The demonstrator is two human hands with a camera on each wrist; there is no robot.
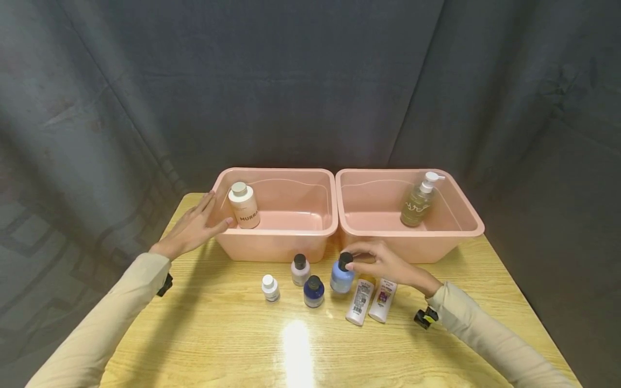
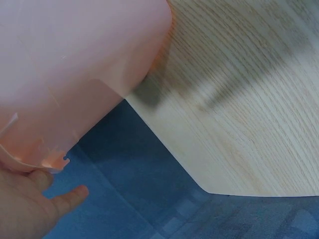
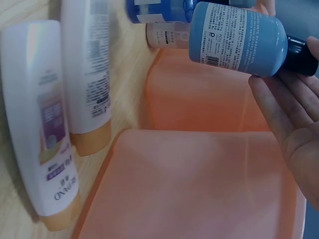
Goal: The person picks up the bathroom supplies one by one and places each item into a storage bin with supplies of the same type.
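Observation:
My right hand (image 1: pixel 380 264) pinches the black cap of a light blue bottle (image 1: pixel 342 279), fingers and thumb around the cap. In the right wrist view this blue bottle (image 3: pixel 237 40) shows its printed label. My left hand (image 1: pixel 194 223) lies at the left end of the left pink bin (image 1: pixel 271 233), fingers spread along the rim. Inside that bin stands a white bottle (image 1: pixel 245 207) with a pale cap. Close to the blue bottle are a dark blue bottle (image 1: pixel 314 293), a pale lilac bottle (image 1: pixel 301 272) with a black cap, and a small white bottle (image 1: pixel 270 291).
Two white tubes with golden caps, one left (image 1: pixel 360 302) and one right (image 1: pixel 383 302), lie beside the right hand. A second pink bin (image 1: pixel 407 240) holds a green pump bottle (image 1: pixel 416 206). Both bins stand at the table's (image 1: pixel 218 334) back edge, before a dark curtain (image 1: pixel 291 81).

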